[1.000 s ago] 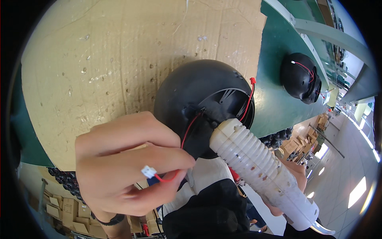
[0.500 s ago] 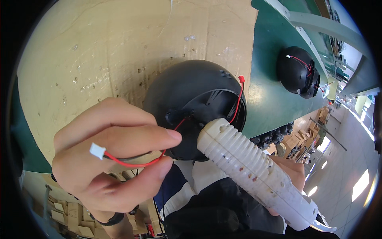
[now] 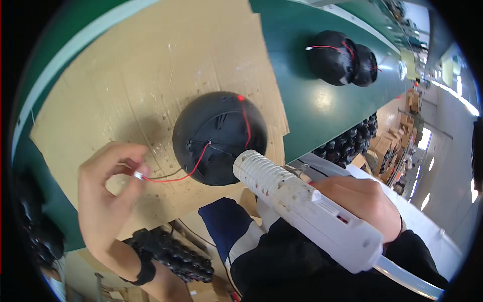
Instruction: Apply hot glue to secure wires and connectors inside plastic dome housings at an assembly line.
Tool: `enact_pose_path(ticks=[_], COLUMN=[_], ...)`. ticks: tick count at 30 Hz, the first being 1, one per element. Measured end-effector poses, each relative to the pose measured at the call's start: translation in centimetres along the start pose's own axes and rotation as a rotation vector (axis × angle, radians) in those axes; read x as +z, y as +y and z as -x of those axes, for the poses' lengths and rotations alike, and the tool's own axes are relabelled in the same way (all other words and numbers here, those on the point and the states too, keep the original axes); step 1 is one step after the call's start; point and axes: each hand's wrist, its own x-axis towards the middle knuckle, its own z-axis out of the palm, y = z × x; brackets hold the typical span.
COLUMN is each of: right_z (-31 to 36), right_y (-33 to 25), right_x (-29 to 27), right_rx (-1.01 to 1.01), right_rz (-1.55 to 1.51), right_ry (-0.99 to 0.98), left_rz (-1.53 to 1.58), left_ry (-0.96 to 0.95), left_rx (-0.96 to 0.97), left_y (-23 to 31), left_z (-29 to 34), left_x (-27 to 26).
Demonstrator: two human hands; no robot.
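Observation:
A round black plastic shell [image 3: 220, 116] rests on the cardboard, its recessed face turned up. From a hole in that face runs a thin red and dark wire [image 3: 187, 176] that ends in a white connector [image 3: 138, 175]. My left hand [image 3: 113, 186] pinches this end between thumb and fingertips, left of the shell. Another red wire [image 3: 247, 121] with a red plug stands at the shell's right side. In my right hand [image 3: 359, 201] is a white hot glue gun [image 3: 302, 206], with a clear glue stick [image 3: 410, 278] out of its rear. Its ribbed front reaches the shell's lower right; the nozzle tip is hidden.
A cardboard sheet [image 3: 201, 45] covers part of the green table [image 3: 297, 116]. More black shells with red wires [image 3: 329, 58] lie at the far right. Piles of black round parts [image 3: 347, 143] sit beyond the table edge and below left [image 3: 171, 254]. Cardboard boxes [image 3: 385, 146] stand at right.
My left hand has drawn back leftward with the connector, stretching the wire out from the shell. More of the shell's recessed face shows. The glue gun stays by the shell; the whole view has shifted.

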Motion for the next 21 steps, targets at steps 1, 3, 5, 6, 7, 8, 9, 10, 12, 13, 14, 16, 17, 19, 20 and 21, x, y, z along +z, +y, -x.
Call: enact_pose_path(ticks=[1, 3, 5, 6, 7, 8, 9, 10, 12, 13, 14, 16, 17, 19, 20, 21], right_z=[0.3, 1.7, 2.3, 3.0, 3.4, 4.5, 4.6, 4.5, 4.1, 3.9, 3.4, 2.6, 2.7, 2.9, 2.9, 3.1], right_y=[0.5, 1.1, 1.4, 1.2, 1.1, 1.2, 1.5, 1.8, 2.0, 2.2, 2.3, 2.7, 2.5, 2.1, 2.0, 2.1], right_x=[0.2, 0.4, 1.0, 1.6, 2.3, 2.7, 3.4, 4.0, 5.4, 5.7, 6.0, 6.7, 6.6, 6.4, 6.3, 6.2], right_rx=[-0.093, -0.103, -0.108, -0.06, -0.055, 0.024, 0.061, 0.066, 0.044, 0.056, 0.054, 0.043, 0.051, 0.07, 0.085, 0.093], right_rz=[-0.025, -0.003, -0.124, -0.102, -0.106, -0.09, -0.101, -0.114, -0.139, -0.152, -0.144, -0.157, -0.162, -0.161, -0.17, -0.185], right_ry=[0.058, 0.063, 0.049, 0.071, 0.079, 0.12, 0.132, 0.131, 0.227, 0.226, 0.228, 0.215, 0.246, 0.271, 0.282, 0.292], left_rz=[-0.071, -0.106, -0.111, -0.114, -0.088, -0.028, -0.03, -0.073, -0.106, -0.122, -0.147, -0.17, -0.164, -0.046, 0.054, 0.062], left_ry=[-0.005, -0.011, -0.114, -0.123, -0.256, -0.407, -0.42, -0.497, -0.595, -0.589, -0.577, -0.559, -0.529, -0.541, -0.545, -0.545], left_rx=[-0.176, -0.057, 0.224, 0.235, 0.359, 0.518, 0.513, 0.593, 0.669, 0.689, 0.695, 0.684, 0.724, 0.691, 0.652, 0.649], left_y=[0.7, 1.6, 3.9, 4.5, 4.9, 5.2, 5.1, 4.8, 4.1, 3.8, 3.5, 3.1, 3.3, 3.5, 3.7, 4.3], left_z=[-0.2, -3.5, -6.5, -7.8, -9.0, -10.8, -11.6, -12.2, -12.9, -13.2, -13.1, -12.3, -12.5, -12.5, -12.4, -12.2], left_x=[-1.1, -1.3, -0.7, 0.1, 0.9, 3.0, 3.7, 4.5, 5.3, 5.4, 5.0, 4.4, 4.8, 5.8, 6.3, 6.8])
